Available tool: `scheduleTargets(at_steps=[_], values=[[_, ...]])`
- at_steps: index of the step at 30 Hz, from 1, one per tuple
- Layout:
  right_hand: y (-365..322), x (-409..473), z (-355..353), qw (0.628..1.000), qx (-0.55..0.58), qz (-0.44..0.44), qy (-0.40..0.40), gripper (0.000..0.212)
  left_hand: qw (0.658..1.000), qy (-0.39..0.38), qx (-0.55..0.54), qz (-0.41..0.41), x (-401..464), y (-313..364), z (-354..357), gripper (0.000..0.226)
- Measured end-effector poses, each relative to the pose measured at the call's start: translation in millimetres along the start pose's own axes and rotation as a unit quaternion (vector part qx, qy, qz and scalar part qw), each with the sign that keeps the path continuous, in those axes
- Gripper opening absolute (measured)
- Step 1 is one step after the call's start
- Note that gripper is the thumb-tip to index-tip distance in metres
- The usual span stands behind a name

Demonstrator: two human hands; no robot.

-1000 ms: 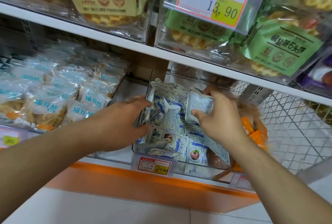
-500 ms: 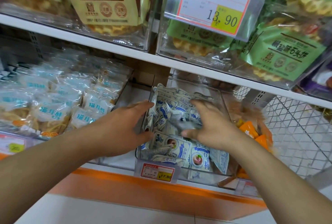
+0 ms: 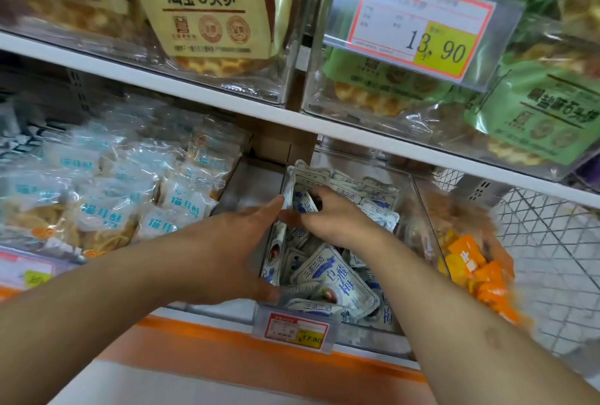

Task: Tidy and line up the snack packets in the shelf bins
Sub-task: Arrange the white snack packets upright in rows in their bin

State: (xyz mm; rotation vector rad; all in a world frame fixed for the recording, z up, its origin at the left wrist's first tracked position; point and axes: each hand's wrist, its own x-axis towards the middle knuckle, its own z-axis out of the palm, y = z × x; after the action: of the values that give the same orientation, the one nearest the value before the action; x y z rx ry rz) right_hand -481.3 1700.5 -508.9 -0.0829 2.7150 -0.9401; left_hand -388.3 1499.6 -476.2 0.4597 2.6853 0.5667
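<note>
A clear plastic bin [image 3: 418,196] on the lower shelf holds several small white-and-blue snack packets [image 3: 334,278], lying jumbled. My left hand [image 3: 224,248] lies flat with straight fingers against the bin's left wall, where a few packets stand on edge. My right hand [image 3: 334,219] reaches down into the middle of the bin, palm down, with its fingers bent among the packets near the left side. I cannot tell whether it holds one. Its fingertips are hidden by the packets.
Left of the bin lie several clear-wrapped packets with blue labels [image 3: 107,196]. On the right sits a bin of orange packets [image 3: 477,268], beyond it a white wire grid [image 3: 552,242]. A price tag [image 3: 297,330] hangs on the bin's front. The upper shelf [image 3: 227,102] holds large biscuit bags.
My right hand let go of the packet it held up a second ago and moved left and down into the bin. My left hand stayed against the left wall.
</note>
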Motion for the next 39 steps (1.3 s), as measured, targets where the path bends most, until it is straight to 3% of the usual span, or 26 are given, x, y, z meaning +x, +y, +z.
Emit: scheduleTargets(at_steps=[3, 5, 6, 8, 10, 15, 20, 25, 28, 31, 33, 35, 39], values=[[4, 1, 6, 0.998, 0.055, -0.016, -0.010, 0.043, 1.000, 0.006, -0.010, 0.005, 1, -1, 0, 0.129], [6, 2, 10, 0.999, 0.031, -0.018, 0.023, 0.015, 1.000, 0.008, -0.012, 0.006, 0, -1, 0, 0.128], [7, 0, 11, 0.998, 0.010, -0.026, 0.051, 0.015, 1.000, 0.010, -0.010, 0.006, 0, -1, 1, 0.127], [12, 0, 13, 0.993, -0.018, -0.053, 0.106, 0.038, 1.000, 0.013, -0.007, 0.005, 0, -1, 1, 0.124], [14, -4, 12, 0.987, -0.038, -0.067, 0.140, 0.048, 1.000, 0.017, -0.004, 0.005, 0, 0, 1, 0.122], [18, -20, -17, 0.983, -0.042, -0.046, 0.175, 0.015, 1.000, 0.015, 0.005, 0.001, 0, -1, 1, 0.119], [34, -29, -57, 0.959, -0.101, -0.053, 0.259, 0.036, 1.000, 0.016, 0.015, 0.004, 0, -1, 1, 0.119], [51, -38, -69, 0.938, -0.103, -0.100, 0.317, 0.030, 1.000, 0.016, 0.007, 0.003, 1, -1, 2, 0.120], [57, -44, -76, 0.947, -0.131, -0.082, 0.280, 0.024, 1.000, 0.022, 0.002, 0.005, 2, -2, 3, 0.119], [60, -51, -79, 0.968, -0.184, -0.032, 0.168, 0.017, 1.000, 0.023, 0.001, 0.003, 3, -2, 4, 0.120], [60, -57, -77, 0.971, -0.205, -0.029, 0.122, 0.042, 1.000, 0.022, 0.001, 0.002, 4, -2, 4, 0.120], [59, -64, -75, 0.959, -0.242, -0.056, 0.136, 0.056, 1.000, 0.025, -0.001, 0.001, 4, -1, 5, 0.121], [44, -82, -65, 0.951, -0.230, -0.133, 0.160, 0.050, 0.999, 0.036, -0.014, -0.001, 2, 0, 4, 0.120]])
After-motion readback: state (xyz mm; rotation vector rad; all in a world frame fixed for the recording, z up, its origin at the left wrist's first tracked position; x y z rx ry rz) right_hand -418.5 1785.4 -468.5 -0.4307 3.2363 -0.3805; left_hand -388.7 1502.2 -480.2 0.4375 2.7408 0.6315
